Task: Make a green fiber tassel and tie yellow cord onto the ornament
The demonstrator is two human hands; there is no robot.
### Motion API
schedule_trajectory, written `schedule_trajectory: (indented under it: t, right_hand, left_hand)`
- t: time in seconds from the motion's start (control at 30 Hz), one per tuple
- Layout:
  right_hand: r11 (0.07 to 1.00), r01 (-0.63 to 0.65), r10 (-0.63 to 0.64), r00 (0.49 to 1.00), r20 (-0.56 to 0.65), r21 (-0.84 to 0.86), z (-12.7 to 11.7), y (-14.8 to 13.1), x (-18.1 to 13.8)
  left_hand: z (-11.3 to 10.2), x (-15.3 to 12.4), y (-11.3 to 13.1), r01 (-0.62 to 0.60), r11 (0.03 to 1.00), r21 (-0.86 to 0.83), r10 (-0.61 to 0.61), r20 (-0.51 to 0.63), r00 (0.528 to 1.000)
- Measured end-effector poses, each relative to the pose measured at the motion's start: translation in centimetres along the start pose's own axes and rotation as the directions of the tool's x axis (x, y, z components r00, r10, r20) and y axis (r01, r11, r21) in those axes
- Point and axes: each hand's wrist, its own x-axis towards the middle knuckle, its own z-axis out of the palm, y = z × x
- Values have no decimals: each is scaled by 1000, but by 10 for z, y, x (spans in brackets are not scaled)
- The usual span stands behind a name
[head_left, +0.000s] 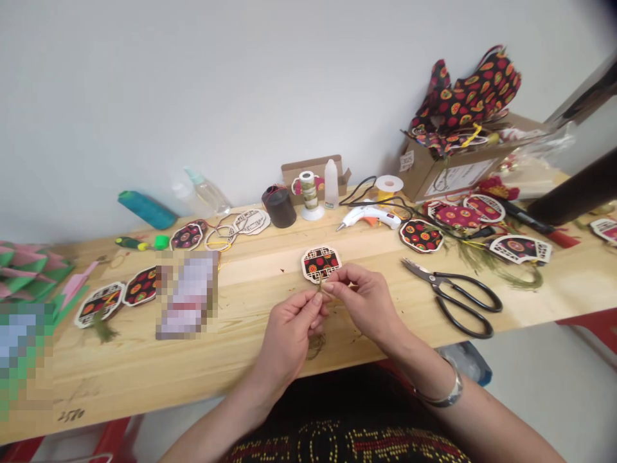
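Over the front middle of the table, my left hand [295, 325] pinches an olive-green cord [321, 283] between thumb and fingers. My right hand [365, 301], fingertips closed, pinches the same cord just beside it. Directly beyond my fingertips lies a pendant [321, 262] with a pale cut-out wooden frame and black, red and orange fabric; the cord runs up to its lower edge. Loose olive strands [315, 347] hang below my left hand, partly hidden by it. To the right of my right hand lie black-handled scissors [453, 292], blades pointing left.
A white glue gun [370, 215], a black thread spool [279, 207] and a small white bottle [331, 184] stand along the back. A cardboard box [424, 170] with patterned fabric [470, 90] is at the back right. Several finished-looking pendants [421, 236] lie on both sides.
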Motion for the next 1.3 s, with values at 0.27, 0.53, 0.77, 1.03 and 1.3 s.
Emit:
schedule_trajectory:
  t: [0.27, 0.53, 0.77, 1.03, 1.3]
  right_hand:
    - [999, 25, -26, 999, 26, 23, -10, 2, -1]
    - [963, 264, -252, 955, 158, -59, -11, 14, -12]
    - [886, 410, -370, 907, 202, -215, -13, 7, -8]
    - [920, 336, -320, 941, 112, -203, -15, 5, 0]
    - [951, 279, -269, 959, 90, -131, -10, 5, 1]
  left_hand:
    - [1, 0, 6, 41, 995, -89, -45, -44, 998]
    - [2, 0, 5, 57, 986, -156, -59, -8, 998]
    - [3, -1, 4, 40, 995, -96, -38, 16, 999]
    - [2, -3, 4, 56, 998, -37, -55, 34, 998]
    - [3, -5, 3, 47, 999, -6, -47, 16, 999]
